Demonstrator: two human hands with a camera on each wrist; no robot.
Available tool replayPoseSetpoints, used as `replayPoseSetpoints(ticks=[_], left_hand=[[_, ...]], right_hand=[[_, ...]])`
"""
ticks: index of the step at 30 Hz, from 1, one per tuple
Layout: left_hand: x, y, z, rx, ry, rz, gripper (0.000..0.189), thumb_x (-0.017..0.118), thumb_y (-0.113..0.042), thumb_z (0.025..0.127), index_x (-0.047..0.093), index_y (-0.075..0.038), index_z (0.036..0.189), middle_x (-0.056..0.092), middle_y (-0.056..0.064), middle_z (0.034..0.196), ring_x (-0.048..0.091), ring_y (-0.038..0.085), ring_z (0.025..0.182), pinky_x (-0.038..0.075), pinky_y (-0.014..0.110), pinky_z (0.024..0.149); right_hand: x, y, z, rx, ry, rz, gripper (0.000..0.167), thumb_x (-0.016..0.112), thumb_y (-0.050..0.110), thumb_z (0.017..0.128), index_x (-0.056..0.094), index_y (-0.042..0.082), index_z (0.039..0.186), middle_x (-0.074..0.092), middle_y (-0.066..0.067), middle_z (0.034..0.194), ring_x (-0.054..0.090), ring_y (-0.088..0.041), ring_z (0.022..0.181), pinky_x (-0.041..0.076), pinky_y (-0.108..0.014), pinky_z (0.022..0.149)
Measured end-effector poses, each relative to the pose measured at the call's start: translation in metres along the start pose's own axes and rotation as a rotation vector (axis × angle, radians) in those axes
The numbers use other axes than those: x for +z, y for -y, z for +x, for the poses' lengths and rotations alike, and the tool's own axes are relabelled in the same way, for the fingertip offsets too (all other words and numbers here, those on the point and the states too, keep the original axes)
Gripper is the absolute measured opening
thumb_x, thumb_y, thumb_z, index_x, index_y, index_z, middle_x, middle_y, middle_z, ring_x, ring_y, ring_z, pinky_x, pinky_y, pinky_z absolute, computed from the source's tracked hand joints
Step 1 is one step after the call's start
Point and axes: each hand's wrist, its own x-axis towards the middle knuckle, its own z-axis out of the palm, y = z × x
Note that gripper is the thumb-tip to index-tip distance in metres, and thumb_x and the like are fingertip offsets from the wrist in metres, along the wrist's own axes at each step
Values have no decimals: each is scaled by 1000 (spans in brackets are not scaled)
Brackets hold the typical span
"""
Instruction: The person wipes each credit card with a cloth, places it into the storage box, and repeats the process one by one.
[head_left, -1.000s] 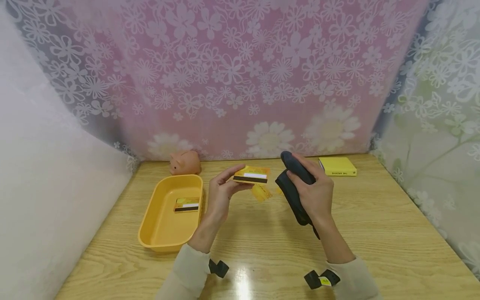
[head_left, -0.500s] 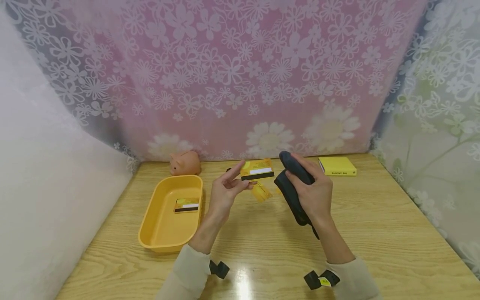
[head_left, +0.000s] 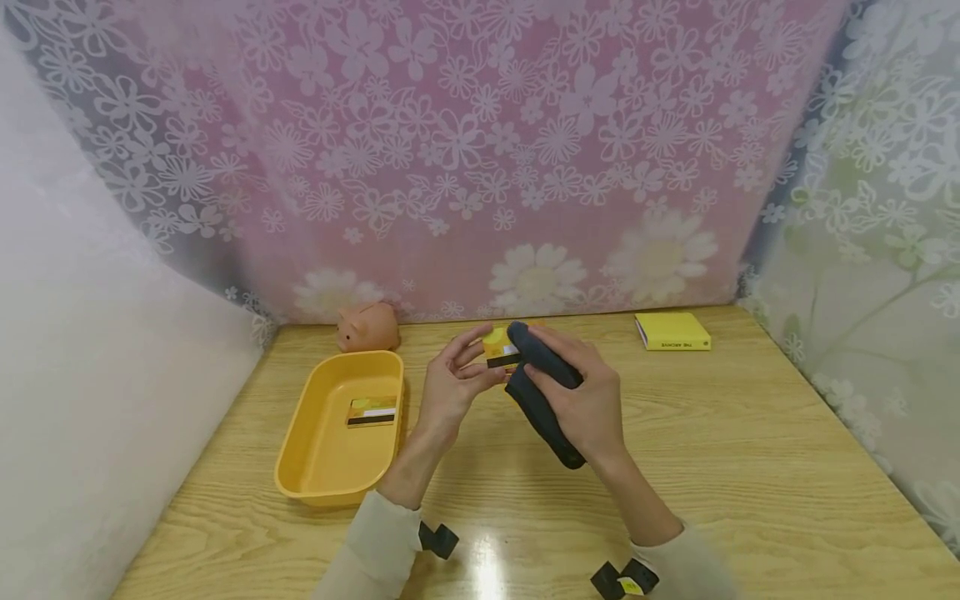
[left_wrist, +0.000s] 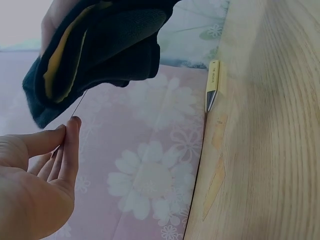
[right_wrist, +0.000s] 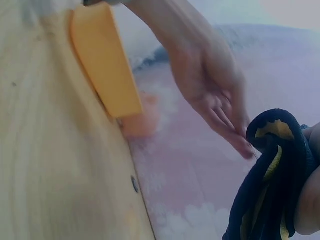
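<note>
My left hand (head_left: 448,392) pinches a yellow bank card (head_left: 495,343) with a dark stripe between thumb and fingers. In the left wrist view the card shows nearly edge-on as a thin line. My right hand (head_left: 587,396) grips a dark blue folded cloth (head_left: 542,408) whose yellow inner side shows in the right wrist view, in the folds of the cloth (right_wrist: 267,175). The cloth's two flaps overlap the card's right part in the head view, hiding it. A similar card (head_left: 371,412) lies in the yellow basin (head_left: 326,477) to the left.
A pink piggy bank (head_left: 369,327) stands behind the basin. At the back right lies a yellow book (head_left: 672,331). Flat on the wooden table (left_wrist: 280,150) lie two yellow cards, a nearer card (left_wrist: 215,187) and a card (left_wrist: 219,131) close to the book.
The left hand has tilted the card up so its striped face shows more. My right hand has moved left with the cloth, from apart to overlapping the card.
</note>
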Motion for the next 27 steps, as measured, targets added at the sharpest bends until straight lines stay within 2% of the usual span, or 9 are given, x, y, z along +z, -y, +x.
replayPoseSetpoints(ticks=[5, 8, 12, 17, 20, 23, 27], left_hand=[[1, 0, -2, 11, 16, 36, 60, 72, 7, 92, 60, -13, 147, 68, 13, 136, 74, 19, 99, 60, 32, 91], [2, 3, -2, 32, 35, 49, 60, 64, 13, 94, 58, -10, 149, 73, 12, 127, 74, 15, 95, 59, 26, 84], [3, 4, -2, 53, 43, 86, 62, 61, 16, 93, 59, -12, 148, 75, 10, 124, 74, 14, 97, 58, 23, 80], [5, 2, -3, 74, 64, 87, 60, 61, 17, 94, 59, -10, 147, 70, 13, 133, 75, 16, 92, 57, 23, 76], [5, 1, -3, 69, 60, 80, 59, 66, 13, 95, 59, -11, 148, 67, 15, 137, 75, 18, 92, 60, 26, 81], [6, 1, -4, 52, 32, 84, 60, 74, 7, 92, 62, -16, 146, 64, 15, 140, 74, 20, 97, 62, 31, 87], [5, 1, -4, 45, 14, 33, 62, 78, 3, 89, 63, -19, 145, 59, 15, 145, 74, 21, 99, 62, 38, 92]], right_hand=[[17, 2, -11, -84, 71, -10, 52, 85, 4, 86, 73, 21, 134, 69, 2, 136, 62, -22, 119, 58, -41, 94], [24, 2, -15, -132, 90, -25, 52, 85, 2, 85, 74, 18, 133, 69, 1, 136, 62, -24, 118, 57, -47, 96], [26, 3, -16, -156, 89, -52, 52, 86, 1, 84, 74, 17, 132, 70, 0, 134, 63, -25, 116, 55, -45, 97], [22, 3, -13, -142, 70, -89, 53, 87, 2, 83, 74, 17, 132, 70, -1, 135, 62, -28, 116, 52, -48, 97], [17, 2, -10, -121, 39, -104, 53, 87, 1, 83, 74, 17, 132, 70, -2, 135, 61, -28, 113, 56, -49, 92], [11, 0, -6, -96, 8, -121, 53, 87, 1, 83, 74, 17, 133, 70, -2, 135, 60, -27, 111, 60, -50, 86], [3, -2, 0, -65, -27, -140, 54, 86, 1, 84, 73, 18, 134, 70, -5, 134, 60, -28, 112, 60, -49, 87]])
